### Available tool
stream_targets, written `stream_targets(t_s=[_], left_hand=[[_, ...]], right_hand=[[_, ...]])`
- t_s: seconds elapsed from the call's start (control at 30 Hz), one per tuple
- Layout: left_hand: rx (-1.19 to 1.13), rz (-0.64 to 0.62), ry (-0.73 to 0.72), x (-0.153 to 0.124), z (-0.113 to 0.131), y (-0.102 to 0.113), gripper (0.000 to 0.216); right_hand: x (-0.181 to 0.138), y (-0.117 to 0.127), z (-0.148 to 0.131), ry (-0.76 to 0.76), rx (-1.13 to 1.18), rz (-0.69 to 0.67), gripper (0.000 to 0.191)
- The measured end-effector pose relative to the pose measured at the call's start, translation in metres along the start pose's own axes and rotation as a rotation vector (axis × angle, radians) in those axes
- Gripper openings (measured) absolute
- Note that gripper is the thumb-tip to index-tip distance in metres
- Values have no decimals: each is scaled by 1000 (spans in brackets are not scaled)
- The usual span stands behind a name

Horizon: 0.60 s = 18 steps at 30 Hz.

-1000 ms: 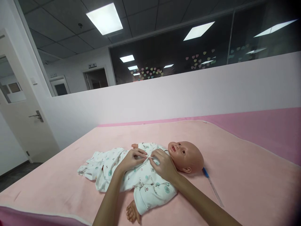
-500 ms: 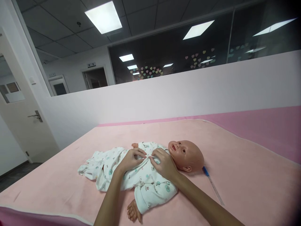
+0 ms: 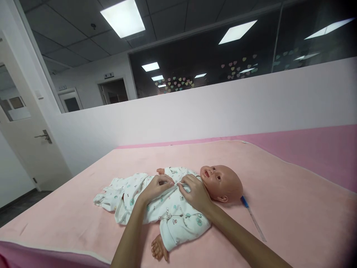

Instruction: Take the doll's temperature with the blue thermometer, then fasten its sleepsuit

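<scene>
A baby doll [image 3: 223, 182] lies on its back, head to the right, dressed in a white romper [image 3: 160, 212] with small printed figures. At the chest, my left hand [image 3: 158, 188] pinches the romper's front edge between thumb and fingers. Close beside it, my right hand [image 3: 195, 191] pinches the same front edge nearer the doll's neck. The fingertips of both hands almost meet. Whatever fastener may lie between them is too small to make out. One doll hand [image 3: 159, 248] sticks out of the near sleeve.
The doll rests on a pink padded sheet [image 3: 295, 208]. Right of its head lies a thin clear stick with a blue end [image 3: 253, 219]. A white low wall [image 3: 223, 111] with glass above stands behind, and a door [image 3: 36, 141] is at the left.
Both hands stay at the romper's chest, with only tiny finger shifts. The whole view has moved very slightly.
</scene>
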<state>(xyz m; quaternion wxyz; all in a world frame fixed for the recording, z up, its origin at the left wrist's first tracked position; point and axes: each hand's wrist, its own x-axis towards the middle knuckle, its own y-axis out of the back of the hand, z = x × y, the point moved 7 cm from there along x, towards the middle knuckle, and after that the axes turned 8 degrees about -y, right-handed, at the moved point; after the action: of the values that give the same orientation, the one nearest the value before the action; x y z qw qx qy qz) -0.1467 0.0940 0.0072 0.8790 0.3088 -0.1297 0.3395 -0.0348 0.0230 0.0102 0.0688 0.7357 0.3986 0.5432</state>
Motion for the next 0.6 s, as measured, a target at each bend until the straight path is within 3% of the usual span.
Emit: stream_targets(t_s=[0.37,0.6], left_hand=[[165,43,-17,-1,4,1,22],[14,36,-36,-1,3,0,22]], right_hand=[[0,-1,1,-3,-11,15,12],[0,0,-1,13,-2,20,12]])
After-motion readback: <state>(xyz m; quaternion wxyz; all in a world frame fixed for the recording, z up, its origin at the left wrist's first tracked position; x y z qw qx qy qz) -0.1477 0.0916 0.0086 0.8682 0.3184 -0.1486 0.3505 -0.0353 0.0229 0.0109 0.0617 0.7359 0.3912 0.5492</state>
